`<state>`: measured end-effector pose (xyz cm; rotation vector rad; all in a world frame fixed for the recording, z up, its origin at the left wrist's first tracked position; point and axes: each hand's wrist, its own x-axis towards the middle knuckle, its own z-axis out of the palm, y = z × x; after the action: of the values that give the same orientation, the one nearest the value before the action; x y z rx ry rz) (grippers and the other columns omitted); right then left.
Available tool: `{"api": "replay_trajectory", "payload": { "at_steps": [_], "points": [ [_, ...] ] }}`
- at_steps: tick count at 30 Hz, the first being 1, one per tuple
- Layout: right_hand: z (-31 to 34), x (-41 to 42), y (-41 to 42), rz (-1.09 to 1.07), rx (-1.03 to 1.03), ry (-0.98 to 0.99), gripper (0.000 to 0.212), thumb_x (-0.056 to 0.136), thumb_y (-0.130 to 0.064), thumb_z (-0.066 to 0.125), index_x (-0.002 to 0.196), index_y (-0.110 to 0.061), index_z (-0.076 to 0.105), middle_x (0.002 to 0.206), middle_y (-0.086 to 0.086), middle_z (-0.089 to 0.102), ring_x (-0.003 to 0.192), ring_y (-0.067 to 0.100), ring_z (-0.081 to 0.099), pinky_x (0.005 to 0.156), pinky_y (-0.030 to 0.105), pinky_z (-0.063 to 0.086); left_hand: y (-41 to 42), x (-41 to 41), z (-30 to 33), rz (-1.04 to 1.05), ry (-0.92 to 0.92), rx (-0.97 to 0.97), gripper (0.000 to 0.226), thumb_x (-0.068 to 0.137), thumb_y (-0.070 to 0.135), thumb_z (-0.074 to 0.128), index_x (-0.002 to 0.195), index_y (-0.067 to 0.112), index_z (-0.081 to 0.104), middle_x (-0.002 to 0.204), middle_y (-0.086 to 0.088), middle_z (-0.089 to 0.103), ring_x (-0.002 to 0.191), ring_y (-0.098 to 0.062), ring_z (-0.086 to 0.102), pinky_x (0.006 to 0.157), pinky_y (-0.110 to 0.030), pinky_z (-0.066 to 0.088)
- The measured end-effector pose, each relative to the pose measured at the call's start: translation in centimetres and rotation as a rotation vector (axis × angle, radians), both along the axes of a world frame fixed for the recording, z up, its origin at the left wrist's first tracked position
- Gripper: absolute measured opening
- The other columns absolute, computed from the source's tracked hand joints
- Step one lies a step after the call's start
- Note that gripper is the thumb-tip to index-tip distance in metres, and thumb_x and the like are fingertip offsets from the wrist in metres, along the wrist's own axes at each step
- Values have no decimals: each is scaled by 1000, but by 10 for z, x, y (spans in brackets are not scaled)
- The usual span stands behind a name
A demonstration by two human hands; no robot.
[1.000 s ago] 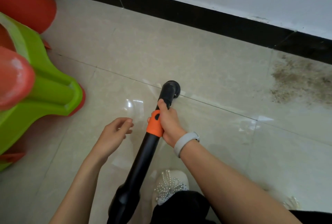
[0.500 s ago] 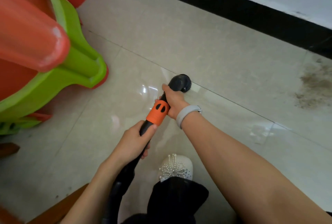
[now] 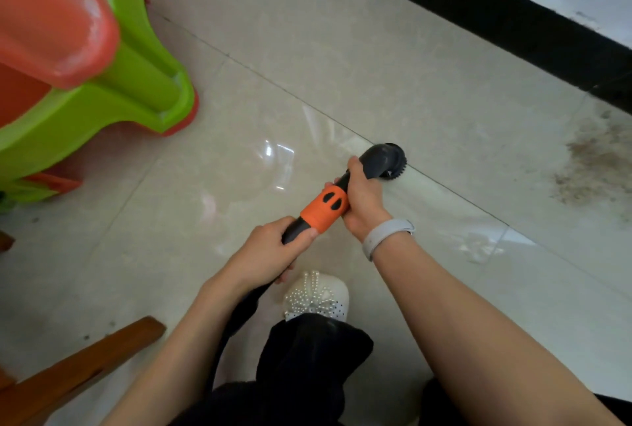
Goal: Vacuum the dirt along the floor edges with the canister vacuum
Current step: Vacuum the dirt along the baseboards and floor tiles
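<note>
Head view: stools (image 3: 102, 90) near wand (image 3: 321, 210)

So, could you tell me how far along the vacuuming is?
The tiles near the brush head look clean. Both the left hand and right hand grip the vacuum wand. The dirt patch by the black baseboard remains.

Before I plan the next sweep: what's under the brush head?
Pale floor tile and a grout line beneath the brush head. Whether dirt lies under it is hidden.
</note>
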<state>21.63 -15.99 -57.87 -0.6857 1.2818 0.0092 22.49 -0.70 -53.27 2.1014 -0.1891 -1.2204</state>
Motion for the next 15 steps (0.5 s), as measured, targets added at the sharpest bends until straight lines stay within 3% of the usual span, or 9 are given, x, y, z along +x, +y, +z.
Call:
{"api": "replay_trajectory", "payload": {
  "at_steps": [2,4,6,9,12,15],
  "points": [
    [1,12,3,56,-32,-18,26,96,-30,51,83,-9,46,70,7,52,60,20,57,62,35,53,1,3,2,42,-33,19,25,92,32,56,75,14,50,55,-6,53,39,-17,48,44,-26,41],
    [-2,24,17,140,-57,-41,29,94,-35,54,78,-11,50,70,7,55,69,25,59,80,45,55,11,7,5,66,-84,50,27,92,31,56,73,13,49,54,-6,54,39,-18,48,44,-25,42],
    [-2,35,37,226,-36,-51,31,90,-41,55,79,-13,52,72,7,58,76,29,63,85,49,54,28,9,11,100,-117,92,28,93,31,55,73,11,49,52,-6,54,38,-18,49,44,-26,42],
    [6,47,71,271,133,-116,22,96,-32,52,84,-13,49,75,5,54,80,28,62,79,41,53,58,8,23,158,-164,152,30,94,30,53,72,9,48,46,-3,53,36,-18,48,42,-24,40],
    [11,46,95,299,276,-157,22,97,-29,50,88,-10,46,72,6,51,58,20,60,56,30,51,79,1,32,192,-208,201,33,94,31,53,70,8,47,42,-4,52,34,-19,47,40,-22,39],
    [11,35,101,273,332,-156,22,97,-29,50,87,-11,43,73,7,49,48,15,57,48,25,48,86,-8,31,229,-172,196,32,93,30,55,71,8,47,44,-4,51,35,-21,47,41,-23,38]
  ]
}}
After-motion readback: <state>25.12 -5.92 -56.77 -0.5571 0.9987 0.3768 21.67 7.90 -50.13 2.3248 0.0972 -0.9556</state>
